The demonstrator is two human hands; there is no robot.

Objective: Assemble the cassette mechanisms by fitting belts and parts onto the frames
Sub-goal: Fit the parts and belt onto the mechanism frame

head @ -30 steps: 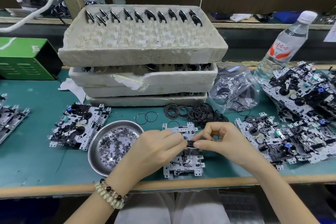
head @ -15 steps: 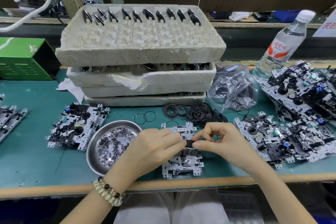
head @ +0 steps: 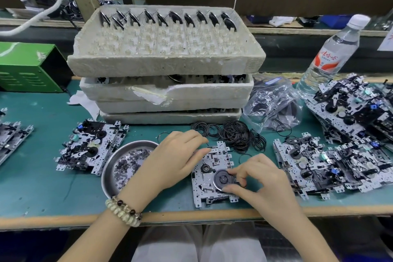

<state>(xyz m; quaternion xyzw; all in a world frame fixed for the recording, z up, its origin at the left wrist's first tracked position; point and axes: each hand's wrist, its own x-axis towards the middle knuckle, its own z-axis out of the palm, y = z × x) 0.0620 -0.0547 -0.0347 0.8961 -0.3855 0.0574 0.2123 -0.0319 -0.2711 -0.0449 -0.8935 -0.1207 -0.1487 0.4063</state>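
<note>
left hand (head: 176, 159) rests flat, right hand (head: 261, 178) pinches with curled fingers.

Frame (head: 221, 155) at the front middle of the surface (head: 32, 176), parts all round it.

A wheel (head: 221, 179) sits on the frame, with the left hand (head: 176, 159) on the frame's left side and the right hand (head: 261, 176) at the wheel. A dish (head: 106, 176) lies just left and a mechanism (head: 91, 144) farther left. Behind are the belts (head: 236, 134), then the stacked trays (head: 165, 66). To the right are a bag (head: 274, 104), a bottle (head: 331, 55) and a heap of mechanisms (head: 350, 134).
</note>
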